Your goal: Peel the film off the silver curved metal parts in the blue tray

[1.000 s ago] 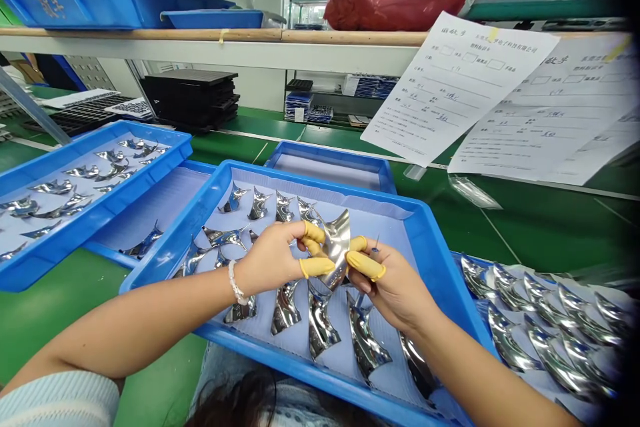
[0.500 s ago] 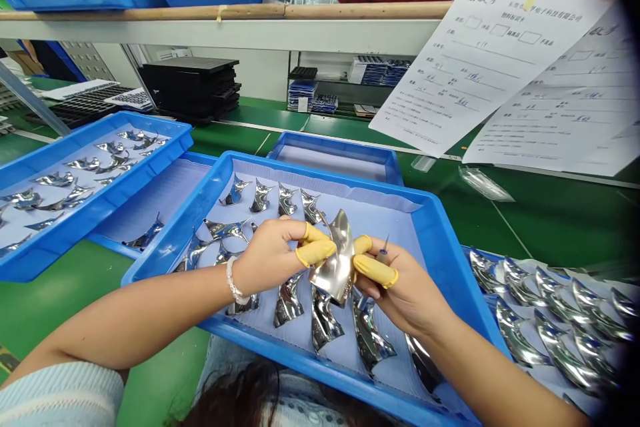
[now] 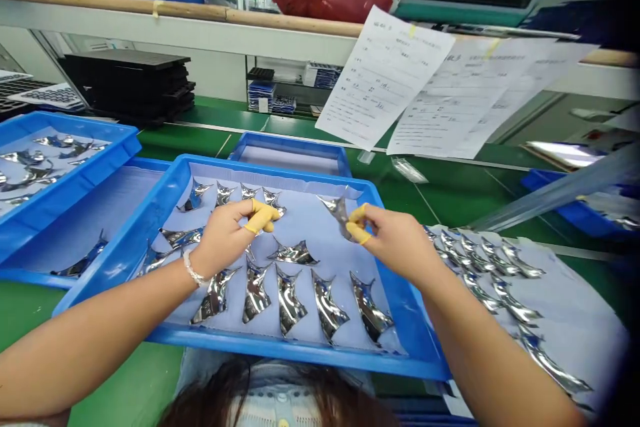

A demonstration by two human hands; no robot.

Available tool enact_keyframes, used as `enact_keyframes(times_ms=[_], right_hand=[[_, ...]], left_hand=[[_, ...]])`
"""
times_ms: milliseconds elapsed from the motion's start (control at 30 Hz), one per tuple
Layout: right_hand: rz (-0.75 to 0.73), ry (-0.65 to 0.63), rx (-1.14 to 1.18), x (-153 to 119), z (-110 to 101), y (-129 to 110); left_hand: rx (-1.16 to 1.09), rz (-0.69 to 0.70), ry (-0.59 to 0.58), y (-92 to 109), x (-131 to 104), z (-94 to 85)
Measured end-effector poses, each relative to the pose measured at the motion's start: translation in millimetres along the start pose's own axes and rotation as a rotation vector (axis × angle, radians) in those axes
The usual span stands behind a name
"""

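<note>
My right hand (image 3: 390, 233), yellow finger cots on thumb and finger, pinches a curved, pointed shiny metal piece (image 3: 336, 210) above the right half of a blue tray (image 3: 280, 350). My left hand (image 3: 235, 230), also in yellow cots, is closed in a pinch over the tray. Its fingertips overlap the lower end of a metal piece (image 3: 271, 196) in the back row; whether they grip anything is hidden. A row of similar metal pieces (image 3: 290, 300) lies along the tray's near side, and another piece (image 3: 295, 251) lies sideways between the hands.
More metal pieces fill a blue tray (image 3: 113, 147) at left and a white-lined area (image 3: 575, 300) at right. A further blue tray (image 3: 295, 140) stands behind. Paper sheets (image 3: 385, 80) hang from the shelf (image 3: 210, 27). Stacked black trays (image 3: 130, 87) stand at back left.
My hands have moved apart; the metal piece between them is now only in my right hand, held farther right. The thin pointed tool in my right hand no longer shows. The view has shifted right.
</note>
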State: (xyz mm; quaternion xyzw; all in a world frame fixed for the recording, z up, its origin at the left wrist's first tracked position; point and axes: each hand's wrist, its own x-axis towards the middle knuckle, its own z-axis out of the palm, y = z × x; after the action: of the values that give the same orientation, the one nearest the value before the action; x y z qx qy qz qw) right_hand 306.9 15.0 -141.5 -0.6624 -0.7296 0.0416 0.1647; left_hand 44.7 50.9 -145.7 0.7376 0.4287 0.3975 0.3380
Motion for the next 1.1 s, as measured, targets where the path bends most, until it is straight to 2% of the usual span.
enact_keyframes(times_ms=[67, 133, 267, 433, 500, 600, 733, 867, 967, 1100], right_hand=[[-0.01, -0.177, -0.376, -4, 6, 4], [-0.073, -0.307, -0.562, -9, 18, 3], [-0.175, -0.414, -0.581, -18, 40, 0], [-0.233, -0.535, -0.553, -5, 41, 2], [-0.247, -0.516, -0.521, 11, 40, -5], [-0.264, -0.416, -0.434, 41, 46, -32], [-0.262, -0.336, -0.303, 74, 77, -73], [-0.179, -0.346, -0.179, 92, 104, -85], [-0.102, -0.287, -0.014, 97, 97, -74], [-0.039, -0.134, 0.349, 85, 57, -57]], left_hand=[[0.042, 0.035, -0.008, 1, -2, 0.3], [0.098, 0.077, -0.01, 2, -4, 0.9], [0.141, 0.127, 0.004, 2, -6, 0.4], [0.092, 0.15, 0.07, 2, -3, -5.3], [0.068, 0.152, 0.098, 3, -1, -7.8], [0.033, 0.152, 0.128, 0, 2, -10.3], [0.059, 0.13, 0.157, -11, 6, -10.8], [0.047, 0.09, 0.16, -21, 11, -9.7], [-0.019, 0.034, 0.116, -24, 14, -10.0], [0.048, -0.071, -0.101, -27, 17, -9.6]])
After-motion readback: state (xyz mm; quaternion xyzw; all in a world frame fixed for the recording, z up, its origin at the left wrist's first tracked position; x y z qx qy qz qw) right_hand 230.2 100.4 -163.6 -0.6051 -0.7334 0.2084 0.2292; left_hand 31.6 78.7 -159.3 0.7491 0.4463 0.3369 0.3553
